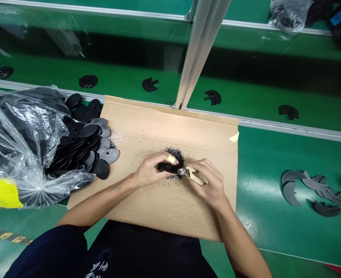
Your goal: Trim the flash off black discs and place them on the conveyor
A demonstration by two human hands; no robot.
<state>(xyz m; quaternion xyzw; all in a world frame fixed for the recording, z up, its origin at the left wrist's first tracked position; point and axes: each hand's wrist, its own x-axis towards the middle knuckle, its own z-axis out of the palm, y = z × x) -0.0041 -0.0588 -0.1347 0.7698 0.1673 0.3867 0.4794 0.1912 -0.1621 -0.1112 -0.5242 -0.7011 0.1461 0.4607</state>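
Observation:
My left hand [150, 169] grips a black disc-shaped plastic part [165, 167] between thumb and fingers; one finger wears a pale tape band. Wrapped round the cream handles of small cutting pliers [196, 177] is my right hand [209, 179]. The pliers' metal jaws meet the right edge of the black part; whether they bite into it I cannot tell. Beneath both hands, a heap of tiny black clippings [174, 153] lies on the cardboard sheet [147, 210], with loose bits scattered around it.
At the left, a clear plastic bag [16, 143] with a yellow label spills black discs [86, 158] onto the cardboard. Curved dark pieces [321, 187] lie on the green table at right. Behind, a metal post [201, 50] rises, and black parts [150, 84] sit spaced along a green surface.

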